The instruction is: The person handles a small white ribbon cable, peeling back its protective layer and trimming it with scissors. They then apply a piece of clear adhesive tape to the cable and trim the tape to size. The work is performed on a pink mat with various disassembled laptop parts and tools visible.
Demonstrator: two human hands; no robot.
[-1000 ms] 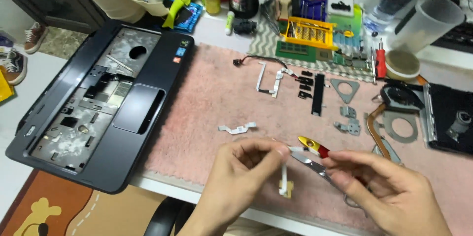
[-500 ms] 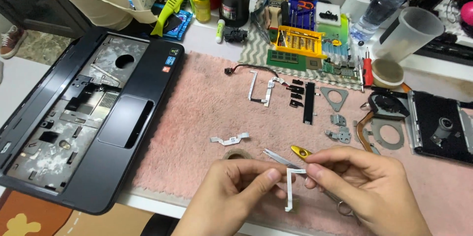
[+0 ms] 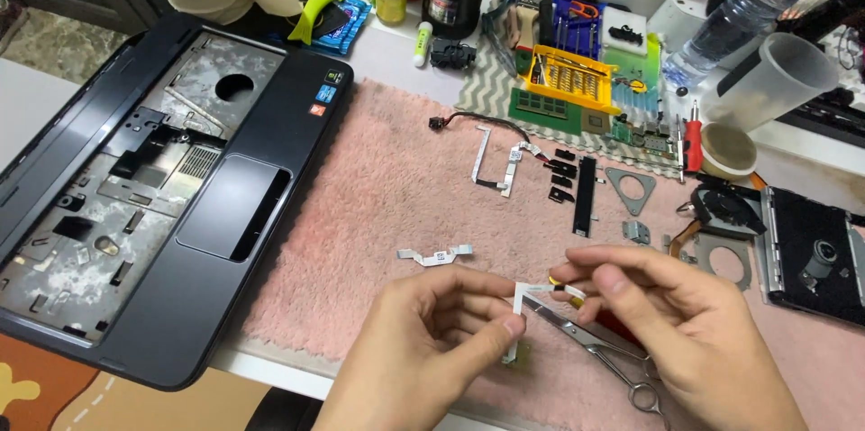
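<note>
Left hand: low centre of view, fingers pinching the lower bend of a white flat ribbon cable.
Right hand: low right, thumb and forefinger pinching the upper end of the same cable; further fingers curled beneath.
White flat ribbon cable: held up between both hands, above the pink mat, bent at a right angle.
Scissors: metal, lying under the right hand, blades pointing toward the cable, finger loop at the lower edge.
Pink mat: fluffy, spread across the counter, carrying the small parts.
Second ribbon cable: white, flat on the mat, just above the left hand.
Laptop base shell: dark, keyboard removed, lying left of the mat.
Black wire with plug: on the mat, upper centre.
Black strips: small plastic pieces, right of centre on the mat.
Triangular metal bracket: beside the black strips.
Yellow bit holder: at the far edge, among tools.
Red-handled screwdriver: right of the bit holder.
Clear plastic cup: tipped, far right.
Water bottle: leaning, behind the cup.
</note>
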